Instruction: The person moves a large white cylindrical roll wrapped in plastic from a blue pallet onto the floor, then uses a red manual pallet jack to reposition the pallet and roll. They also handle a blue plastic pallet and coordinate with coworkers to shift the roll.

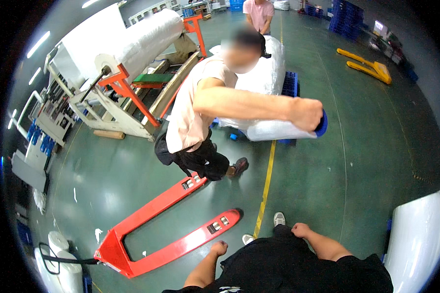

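My left hand (220, 248) hangs beside my body with its fingers curled in, nothing showing in it. It is nearest to the fork of a red pallet truck (120, 246) lying on the floor to the left. My right hand (300, 230) is curled closed at the side of my black clothing, and nothing shows in it. Ahead, a co-worker in a light shirt (181, 124) stretches an arm (249, 104) across my view. That person's fist is at the blue-rimmed end of a plastic-wrapped roll (278, 131).
Large wrapped rolls (271, 63) lie on a blue pallet (290, 84); another person (260, 10) stands behind them. A machine with orange arms (132, 95) holds a big film roll at left. White rolls flank me, one at right (420, 239). A yellow pallet truck (369, 68) stands far right.
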The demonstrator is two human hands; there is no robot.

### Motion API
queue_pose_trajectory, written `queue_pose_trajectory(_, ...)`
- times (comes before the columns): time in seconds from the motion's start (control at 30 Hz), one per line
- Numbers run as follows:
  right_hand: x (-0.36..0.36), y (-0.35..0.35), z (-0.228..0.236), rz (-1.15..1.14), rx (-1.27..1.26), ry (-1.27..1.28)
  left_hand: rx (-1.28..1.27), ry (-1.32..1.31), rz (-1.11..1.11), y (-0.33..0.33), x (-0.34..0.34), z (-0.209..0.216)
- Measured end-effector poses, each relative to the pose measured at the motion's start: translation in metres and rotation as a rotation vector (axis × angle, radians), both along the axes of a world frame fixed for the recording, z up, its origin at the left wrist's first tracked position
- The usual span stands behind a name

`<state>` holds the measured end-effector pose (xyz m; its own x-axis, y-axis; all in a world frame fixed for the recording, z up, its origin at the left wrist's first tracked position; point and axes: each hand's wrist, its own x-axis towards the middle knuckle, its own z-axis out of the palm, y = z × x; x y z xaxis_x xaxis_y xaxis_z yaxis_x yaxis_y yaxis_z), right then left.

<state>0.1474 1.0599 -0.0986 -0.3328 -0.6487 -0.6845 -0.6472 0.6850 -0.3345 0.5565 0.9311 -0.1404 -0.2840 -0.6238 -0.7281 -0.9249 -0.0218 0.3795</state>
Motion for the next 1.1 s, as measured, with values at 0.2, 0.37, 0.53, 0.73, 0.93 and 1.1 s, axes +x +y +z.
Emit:
queue_pose_trajectory(0.2, -0.01, 0.004, -0.006, 0.031, 0.015, 0.003, 0.001, 0.016, -0.002, -0.002, -0.007, -0.004)
queue_pose_trajectory(0.37, -0.01, 0.002, -0.006, 0.05, 0.013, 0.032, -0.076, 0.021, 0.031, 0.012, -0.002, -0.017)
queue_pose_trajectory(0.53, -0.019, 0.006, -0.022, 0.059, -0.019, 0.057, 0.006, 0.031, 0.031, 0.016, -0.009, -0.01)
queue_pose_trajectory(0.73, -0.002, -0.007, 0.0, 0.063, 0.024, 0.002, 0.007, -0.015, 0.036, 0.021, 0.004, -0.008)
queue_pose_trajectory(0.93, -0.016, 0.012, -0.034, 0.116, -0.09, 0.052, 0.048, -0.017, 0.06, 0.007, -0.008, 0.018)
queue_pose_trajectory(1.1, -0.022, 0.011, -0.04, 0.081, -0.051, -0.011, 0.036, -0.003, 0.117, 0.01, -0.008, 0.01)
